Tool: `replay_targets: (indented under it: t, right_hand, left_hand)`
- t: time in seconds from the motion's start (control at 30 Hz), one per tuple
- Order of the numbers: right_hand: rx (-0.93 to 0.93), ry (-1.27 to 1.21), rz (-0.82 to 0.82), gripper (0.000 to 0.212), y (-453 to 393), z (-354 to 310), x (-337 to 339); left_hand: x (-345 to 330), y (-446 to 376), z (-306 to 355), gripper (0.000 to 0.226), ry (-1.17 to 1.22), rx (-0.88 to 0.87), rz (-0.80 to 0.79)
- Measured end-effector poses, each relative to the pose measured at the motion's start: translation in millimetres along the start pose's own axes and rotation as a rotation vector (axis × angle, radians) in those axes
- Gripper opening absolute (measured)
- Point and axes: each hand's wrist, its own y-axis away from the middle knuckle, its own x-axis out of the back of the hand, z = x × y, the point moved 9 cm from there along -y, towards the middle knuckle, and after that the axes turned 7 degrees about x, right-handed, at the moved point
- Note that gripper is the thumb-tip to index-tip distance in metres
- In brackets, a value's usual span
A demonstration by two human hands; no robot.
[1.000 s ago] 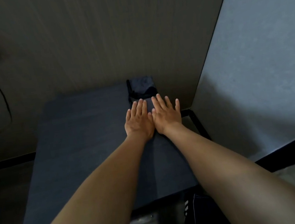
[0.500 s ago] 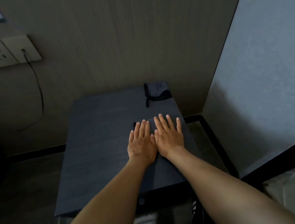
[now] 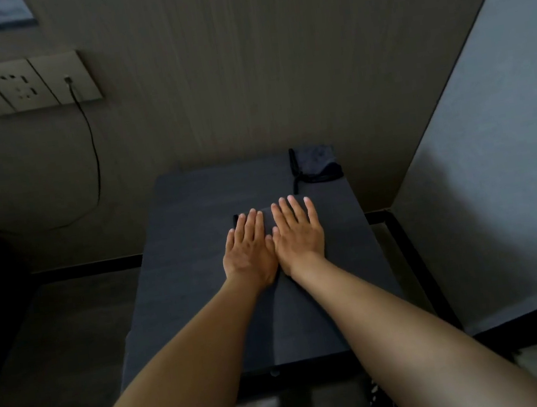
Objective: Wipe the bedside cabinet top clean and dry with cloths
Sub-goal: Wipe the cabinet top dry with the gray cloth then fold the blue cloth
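From the head camera we look down on the dark bedside cabinet top point(image 3: 202, 281), which stands against the panelled wall in the corner. Our left hand point(image 3: 249, 250) and right hand point(image 3: 297, 233) lie side by side on it, thumbs nearly touching, fingers straight and flat — gripping nothing, only pressing. Under them sits a dark folded cloth point(image 3: 267, 219), its edge showing just beyond the fingertips; we judge both palms are spread this way to bear evenly on the cloth and carry it across the surface. It is almost the cabinet's own colour, so its full outline is hard to tell.

At the far right corner, touching the wall, lies a second cloth point(image 3: 316, 163), bunched — set aside there, we suppose, for the drying pass. On the wall to the left a socket plate point(image 3: 19, 86) feeds a cable point(image 3: 92, 152), well apart from the work.
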Motion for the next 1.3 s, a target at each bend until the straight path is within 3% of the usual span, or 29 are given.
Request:
replay_targets:
  t: [0.23,0.43,0.53,0.67,0.8,1.07,1.3]
  right_hand:
    - [-0.049,0.295,-0.055,0.059,-45.6,7.3,13.4]
    - [-0.062,0.274,-0.046,0.059,-80.9,17.5,18.0]
    - [-0.024,0.189,0.05,0.057,-99.7,17.3,22.6]
    - [0.16,0.08,0.238,0.035,-118.8,-1.3,41.4]
    - [0.154,-0.109,0.198,0.03,-128.5,7.0,47.8]
    - [0.066,-0.277,0.073,0.041,-144.2,28.6,41.7]
    - [0.016,-0.441,0.131,0.038,-135.3,31.3,34.4]
  left_hand:
    - [6.6,-48.3,4.7,0.059,0.003,-0.031,0.016]
    - [14.1,-88.5,9.8,0.059,0.021,-0.062,0.033]
    - [15.5,-108.0,12.6,0.067,-0.008,-0.064,0.033]
    - [13.5,-131.0,18.2,0.091,-0.081,-0.104,0.03]
    - [16.9,-150.8,21.5,0.096,-0.103,-0.104,0.023]
    - [21.8,-177.0,29.7,0.098,-0.116,-0.128,0.04]
    - [23.8,-159.2,34.1,0.083,-0.131,-0.138,0.082]
